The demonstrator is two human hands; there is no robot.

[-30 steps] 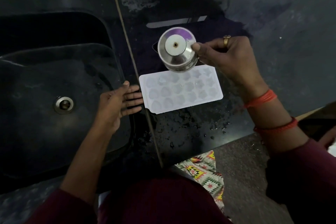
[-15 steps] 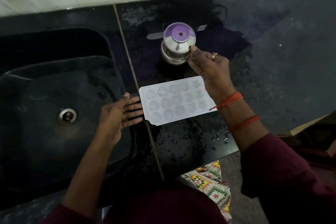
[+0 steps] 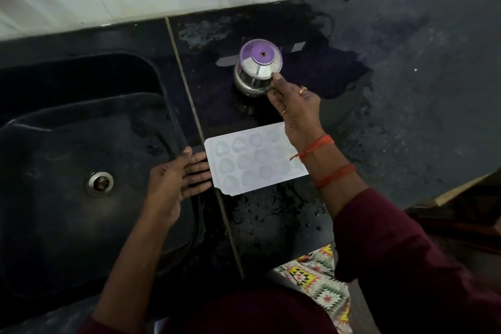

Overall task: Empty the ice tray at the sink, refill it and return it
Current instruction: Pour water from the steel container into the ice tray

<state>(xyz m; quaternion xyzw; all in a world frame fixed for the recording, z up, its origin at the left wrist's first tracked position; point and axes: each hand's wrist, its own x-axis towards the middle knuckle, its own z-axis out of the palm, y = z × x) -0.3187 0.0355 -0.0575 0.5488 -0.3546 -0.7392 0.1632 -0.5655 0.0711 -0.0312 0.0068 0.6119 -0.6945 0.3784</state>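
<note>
Beside dark sink (image 3: 67,144), white plastic tray (image 3: 252,163)

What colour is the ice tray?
White; the ice tray shows best in the head view.

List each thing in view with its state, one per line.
ice tray: flat on counter, cavities up.
steel pot: upright, behind the tray.
right hand: pinches the pot's rim.
left hand: open, fingertips at tray's edge.
counter: wet around the tray.
</note>
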